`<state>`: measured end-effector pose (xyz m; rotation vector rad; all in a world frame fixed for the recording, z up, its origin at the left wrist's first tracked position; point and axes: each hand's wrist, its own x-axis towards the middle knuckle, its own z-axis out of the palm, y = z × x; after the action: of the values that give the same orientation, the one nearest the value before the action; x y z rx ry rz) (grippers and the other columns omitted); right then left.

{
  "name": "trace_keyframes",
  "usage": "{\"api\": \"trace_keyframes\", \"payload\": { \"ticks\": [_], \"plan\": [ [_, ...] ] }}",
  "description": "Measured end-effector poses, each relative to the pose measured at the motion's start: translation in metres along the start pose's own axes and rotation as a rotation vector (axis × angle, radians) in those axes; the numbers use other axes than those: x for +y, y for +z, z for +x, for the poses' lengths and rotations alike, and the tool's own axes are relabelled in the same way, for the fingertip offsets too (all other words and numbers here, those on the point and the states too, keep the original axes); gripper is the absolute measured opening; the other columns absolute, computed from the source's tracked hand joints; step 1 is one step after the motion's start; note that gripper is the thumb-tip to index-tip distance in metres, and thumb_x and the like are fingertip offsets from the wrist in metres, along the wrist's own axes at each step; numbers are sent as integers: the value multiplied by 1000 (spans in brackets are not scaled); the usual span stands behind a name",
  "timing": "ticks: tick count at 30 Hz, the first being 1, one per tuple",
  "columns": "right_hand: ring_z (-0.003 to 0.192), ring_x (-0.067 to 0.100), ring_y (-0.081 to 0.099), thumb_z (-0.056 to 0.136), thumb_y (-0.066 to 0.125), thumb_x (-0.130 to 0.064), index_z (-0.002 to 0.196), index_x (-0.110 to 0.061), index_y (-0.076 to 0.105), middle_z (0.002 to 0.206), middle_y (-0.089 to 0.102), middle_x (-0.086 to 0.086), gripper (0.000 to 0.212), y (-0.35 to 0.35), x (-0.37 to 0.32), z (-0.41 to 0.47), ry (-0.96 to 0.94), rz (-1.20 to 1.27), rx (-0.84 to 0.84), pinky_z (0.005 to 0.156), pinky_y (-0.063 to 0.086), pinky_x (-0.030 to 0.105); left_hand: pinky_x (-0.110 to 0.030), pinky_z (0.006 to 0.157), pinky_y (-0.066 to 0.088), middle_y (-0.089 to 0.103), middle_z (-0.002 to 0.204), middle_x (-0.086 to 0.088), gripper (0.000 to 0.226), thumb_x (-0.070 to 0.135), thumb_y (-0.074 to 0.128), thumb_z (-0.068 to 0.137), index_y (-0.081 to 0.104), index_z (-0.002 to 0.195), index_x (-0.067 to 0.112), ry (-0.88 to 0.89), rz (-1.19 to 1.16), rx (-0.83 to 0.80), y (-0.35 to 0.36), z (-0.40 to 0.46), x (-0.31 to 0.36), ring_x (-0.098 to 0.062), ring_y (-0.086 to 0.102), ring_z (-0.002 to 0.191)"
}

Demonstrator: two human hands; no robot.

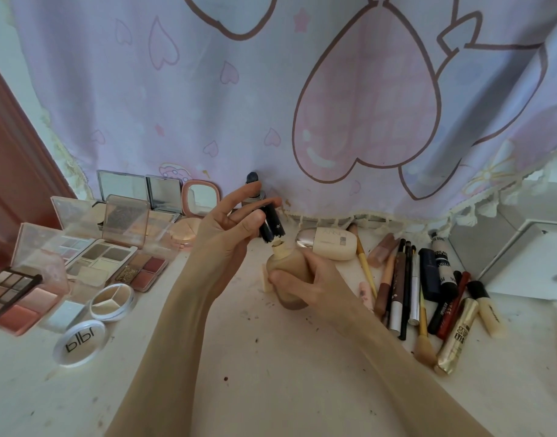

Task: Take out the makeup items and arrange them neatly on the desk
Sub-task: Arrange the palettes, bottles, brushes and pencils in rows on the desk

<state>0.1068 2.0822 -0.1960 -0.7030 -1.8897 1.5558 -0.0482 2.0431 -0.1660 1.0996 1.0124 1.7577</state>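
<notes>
While both forearms reached over the desk (271, 373), most makeup already lay out: a compact (79, 342) nearest, palettes (113, 260) at left, pencils and tubes (406, 285) bunched at right. At centre the right hand (315, 282) gripped a beige bottle (290, 272), its neck bare. Just above it the left hand (226, 228) pinched a dark cap (271, 227), other fingers spread. Farther back stood mirrors (144, 190) and a lipstick (252, 181). Judging by this, capping, placing and straightening the right-hand pile remained.

Both forearms come up into view bare, no sleeves anywhere. Left hand (230, 230) at about eleven o'clock, no rings, no watch. Right hand (308, 283) just beside it, equally plain, nails short and unpainted.
</notes>
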Motion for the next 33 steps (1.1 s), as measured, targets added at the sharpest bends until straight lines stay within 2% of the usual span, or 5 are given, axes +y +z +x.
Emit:
{"api": "trace_keyframes", "payload": {
  "ticks": [9,17,22,29,33],
  "plan": [
    [64,-3,52,78,71,-23,77,-30,58,70,56,-14,15,4,-3,0,-76,-83,36,59,42,12,-24,88,50,72,101,-3,46,13,56,74,52,120,13,9,2,12,0,0,1,-15,63,105],
    [69,0,53,76,74,-25,79,-33,58,75,58,-14,18,6,-2,1,-89,-161,80,63,44,17,-22,85,50,72,99,-2,42,13,56,74,54,116,12,13,-12,-1,2,0,2,-16,63,105],
    [73,9,55,76,74,-26,79,-30,59,77,59,-9,15,8,1,2,-75,-122,97,67,47,29,-23,83,51,72,99,-1,39,13,56,74,55,113,13,16,-23,0,2,0,2,-16,64,103],
    [64,-4,55,75,76,-25,76,-31,62,66,60,-22,15,5,4,2,-91,-70,112,57,44,12,-26,88,50,72,96,-1,39,16,59,72,56,111,11,9,-20,19,2,1,-1,-16,64,101],
    [63,-4,53,74,75,-26,75,-31,61,64,59,-22,16,5,4,3,-96,-80,109,57,43,13,-22,82,50,73,93,1,37,16,60,72,57,108,12,12,-17,27,2,2,-3,-14,65,98]
  ]
}}
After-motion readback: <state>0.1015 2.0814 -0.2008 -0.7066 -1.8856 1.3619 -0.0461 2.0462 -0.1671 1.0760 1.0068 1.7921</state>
